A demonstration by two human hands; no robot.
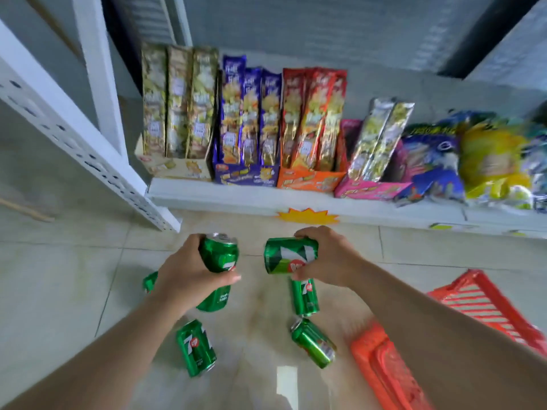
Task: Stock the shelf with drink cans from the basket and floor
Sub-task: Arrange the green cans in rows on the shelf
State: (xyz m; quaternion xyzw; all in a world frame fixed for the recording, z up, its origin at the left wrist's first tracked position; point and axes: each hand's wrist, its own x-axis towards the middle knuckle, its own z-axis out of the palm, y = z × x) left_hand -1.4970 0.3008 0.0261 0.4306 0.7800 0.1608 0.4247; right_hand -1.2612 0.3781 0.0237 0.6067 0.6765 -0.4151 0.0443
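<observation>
The left hand is clamped on an upright can; the right hand grips a sideways can. Others lie on the floor. The shelf looks full, so a placed can may topple snacks.

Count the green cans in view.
7: one in the left hand, one in the right hand, five on the floor, two of them partly hidden.

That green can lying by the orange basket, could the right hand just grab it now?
Probably not yet: the right hand already grips a can. The floor can lies uncovered just below it, beside the basket.
</observation>
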